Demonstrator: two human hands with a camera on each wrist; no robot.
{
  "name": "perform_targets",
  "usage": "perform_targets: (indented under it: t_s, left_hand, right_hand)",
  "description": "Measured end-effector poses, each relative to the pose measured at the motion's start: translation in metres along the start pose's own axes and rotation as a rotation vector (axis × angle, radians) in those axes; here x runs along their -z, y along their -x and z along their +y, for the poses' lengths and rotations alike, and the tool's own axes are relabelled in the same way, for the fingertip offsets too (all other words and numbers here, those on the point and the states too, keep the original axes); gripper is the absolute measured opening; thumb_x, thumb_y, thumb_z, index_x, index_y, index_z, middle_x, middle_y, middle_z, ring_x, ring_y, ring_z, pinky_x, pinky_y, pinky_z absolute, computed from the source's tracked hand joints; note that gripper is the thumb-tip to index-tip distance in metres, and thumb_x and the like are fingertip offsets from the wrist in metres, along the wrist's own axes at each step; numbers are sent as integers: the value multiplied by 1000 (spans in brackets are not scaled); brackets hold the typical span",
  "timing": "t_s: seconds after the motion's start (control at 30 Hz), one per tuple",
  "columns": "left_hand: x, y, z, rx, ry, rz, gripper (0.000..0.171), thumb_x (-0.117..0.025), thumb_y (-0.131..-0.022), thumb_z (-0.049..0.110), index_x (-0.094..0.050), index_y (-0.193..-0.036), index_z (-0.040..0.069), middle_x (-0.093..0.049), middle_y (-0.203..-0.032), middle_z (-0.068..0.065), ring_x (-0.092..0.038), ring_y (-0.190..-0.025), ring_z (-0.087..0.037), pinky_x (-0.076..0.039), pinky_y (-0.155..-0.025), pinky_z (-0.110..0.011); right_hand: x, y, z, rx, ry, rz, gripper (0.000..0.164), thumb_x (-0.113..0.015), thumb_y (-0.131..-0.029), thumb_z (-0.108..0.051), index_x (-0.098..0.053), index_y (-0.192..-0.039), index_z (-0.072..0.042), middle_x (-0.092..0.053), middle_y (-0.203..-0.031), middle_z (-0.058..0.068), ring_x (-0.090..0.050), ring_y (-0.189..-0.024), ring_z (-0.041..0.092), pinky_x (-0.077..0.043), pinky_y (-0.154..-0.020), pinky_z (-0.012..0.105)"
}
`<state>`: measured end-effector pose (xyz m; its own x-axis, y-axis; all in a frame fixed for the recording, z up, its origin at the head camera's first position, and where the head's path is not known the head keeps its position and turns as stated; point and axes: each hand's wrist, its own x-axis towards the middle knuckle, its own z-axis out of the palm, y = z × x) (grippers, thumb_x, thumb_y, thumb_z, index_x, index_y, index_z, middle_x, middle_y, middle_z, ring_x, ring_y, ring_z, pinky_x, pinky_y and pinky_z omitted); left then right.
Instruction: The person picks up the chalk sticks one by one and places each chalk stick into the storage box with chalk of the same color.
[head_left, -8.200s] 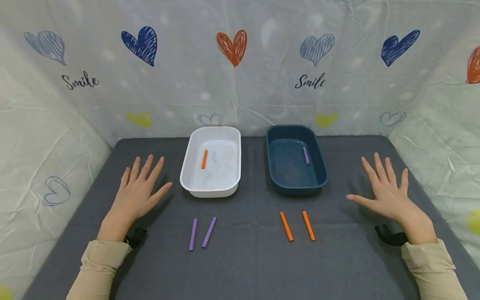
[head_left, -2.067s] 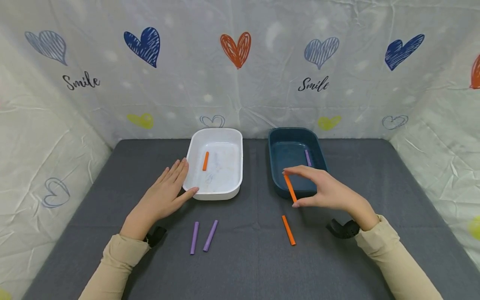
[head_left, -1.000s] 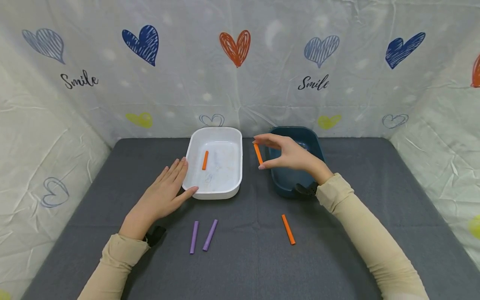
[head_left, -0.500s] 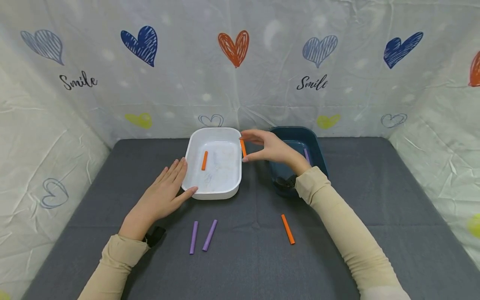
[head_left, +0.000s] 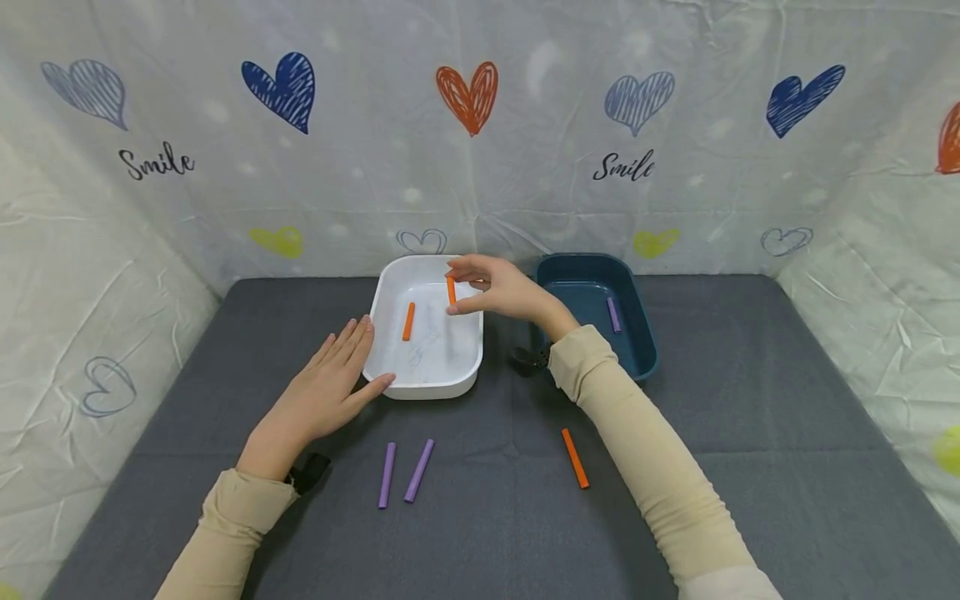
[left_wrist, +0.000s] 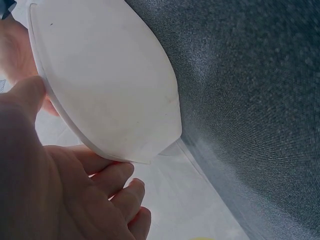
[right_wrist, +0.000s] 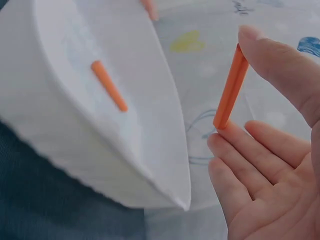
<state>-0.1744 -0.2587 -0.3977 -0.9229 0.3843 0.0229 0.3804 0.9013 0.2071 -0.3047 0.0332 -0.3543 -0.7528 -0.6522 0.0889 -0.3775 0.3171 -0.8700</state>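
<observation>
My right hand [head_left: 498, 287] pinches a slim orange stick [head_left: 452, 291], crayon-like, by its ends between thumb and fingertips. It is held over the right part of a white tray [head_left: 427, 390]; in the right wrist view the held orange stick [right_wrist: 231, 87] shows lengthwise ridges. Inside the tray lies another orange stick [head_left: 408, 322]. My left hand [head_left: 322, 392] rests against the tray's near left corner, fingers straight, thumb at the front rim. The left wrist view shows the left hand [left_wrist: 85, 185] touching the white tray's rim [left_wrist: 65, 117].
To the right stands a dark blue tray [head_left: 641, 367] with one purple stick [head_left: 613, 315] in it, partly behind the right forearm. Two purple sticks [head_left: 386, 475] lie in front of the white tray. One orange stick [head_left: 575, 458] lies on the grey cloth near the right sleeve.
My right hand took one of two orange sticks from the cloth and carried it left, past the blue tray, over the white tray. My left hand moved in to the white tray earlier and stays there.
</observation>
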Motion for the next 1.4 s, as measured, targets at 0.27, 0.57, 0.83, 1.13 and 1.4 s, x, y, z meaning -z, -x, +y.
perform_targets:
  t_s: [0.27,0.57,0.83,1.13,1.4]
  left_hand:
    - [-1,0,-1,3,-4,-11,87,-41,-102,57,-9,-157,-3,-4,-165,-18,-3,-151,-34,-5,-122,-50]
    - [-1,-4,-1,-10,-11,-7,87,-40,-102,57,-9,-157,-3,-4,-165,-18,-3,-151,-33,-6,-122,-51]
    - [-1,-4,0,-7,-16,-7,87,-41,-103,57,-11,-156,-5,-5,-164,-19,-4,-151,-34,-7,-121,-52]
    - [0,-3,1,-6,-18,-2,87,-41,-102,57,-11,-156,-5,-5,-164,-19,-4,-151,-34,-7,-121,-52]
    - [0,-3,1,-6,-19,-8,87,-40,-103,57,-10,-156,-4,-4,-164,-19,-4,-151,-34,-7,-121,-52]
  right_hand:
    - [-16,-17,-1,-7,-80,42,76,-80,-84,-20,-44,-149,-5,-56,-140,9,-51,-129,22,-40,-108,26]
    - [-29,-28,13,-81,-170,134,76,-80,-85,-21,-43,-149,-5,-56,-140,7,-50,-131,22,-40,-109,30]
    - [-34,-35,25,-89,-120,193,78,-81,-84,-24,-43,-149,-2,-56,-140,10,-50,-131,21,-38,-110,27]
    - [-36,-36,23,-119,-12,156,80,-82,-84,-26,-42,-150,-4,-53,-143,9,-48,-132,25,-38,-111,34]
    - [-43,-36,28,-92,153,147,78,-83,-81,-27,-47,-147,-7,-55,-143,5,-46,-134,21,-37,-111,31]
